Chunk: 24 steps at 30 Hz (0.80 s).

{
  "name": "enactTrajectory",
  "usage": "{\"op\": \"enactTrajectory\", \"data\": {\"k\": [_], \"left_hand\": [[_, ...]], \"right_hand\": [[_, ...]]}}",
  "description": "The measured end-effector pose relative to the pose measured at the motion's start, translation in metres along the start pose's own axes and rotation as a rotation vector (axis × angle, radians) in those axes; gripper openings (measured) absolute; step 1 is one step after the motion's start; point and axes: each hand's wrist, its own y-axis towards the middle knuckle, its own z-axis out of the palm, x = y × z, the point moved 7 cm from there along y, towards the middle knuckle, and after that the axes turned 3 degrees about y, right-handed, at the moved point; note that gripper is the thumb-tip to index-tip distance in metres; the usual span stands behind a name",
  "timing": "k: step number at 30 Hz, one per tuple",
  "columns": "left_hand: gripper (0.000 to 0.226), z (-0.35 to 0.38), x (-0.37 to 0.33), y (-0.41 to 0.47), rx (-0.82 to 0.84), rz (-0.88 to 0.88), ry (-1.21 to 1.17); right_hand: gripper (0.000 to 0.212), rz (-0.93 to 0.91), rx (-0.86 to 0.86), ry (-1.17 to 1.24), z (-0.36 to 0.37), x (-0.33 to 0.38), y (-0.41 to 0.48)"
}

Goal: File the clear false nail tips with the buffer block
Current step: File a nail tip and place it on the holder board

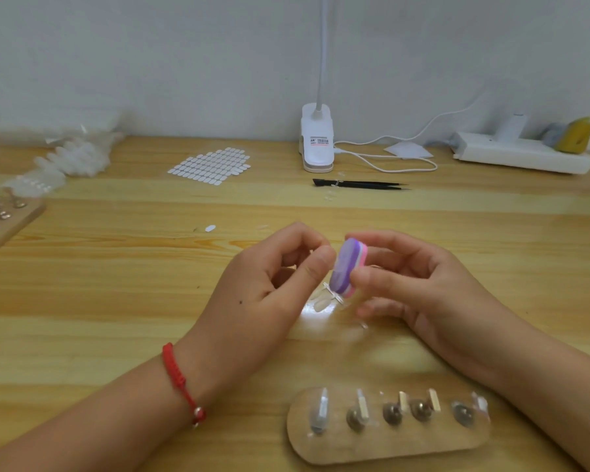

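Observation:
My right hand [413,277] grips a small buffer block [346,267], purple on its face with white and pink layers, held upright between thumb and fingers. My left hand [273,277] pinches something tiny between thumb and forefinger, right against the block's purple face; the piece itself is hidden by my fingertips. Just below the block, a clear strip of false nail tips [324,301] hangs or rests over the wooden table [116,301].
A wooden nail stand [389,444] with several metal holders lies near the front edge. Black tweezers [361,184], a sheet of adhesive tabs [212,164], a clip lamp [317,141], a white power strip [521,153] and bags of nail tips [69,158] sit farther back. Another wooden board [4,216] is at left.

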Motion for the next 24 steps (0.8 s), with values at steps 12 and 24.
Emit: {"op": "enactTrajectory", "data": {"k": [12, 24], "left_hand": [[0.016, -0.008, 0.002, 0.0, -0.088, -0.043, 0.041], [0.016, -0.008, 0.001, -0.001, -0.095, -0.041, 0.064]], "right_hand": [[0.034, 0.0, 0.083, -0.122, 0.007, -0.002, -0.002], [0.037, 0.08, 0.178, -0.144, 0.01, -0.004, -0.003]]}}
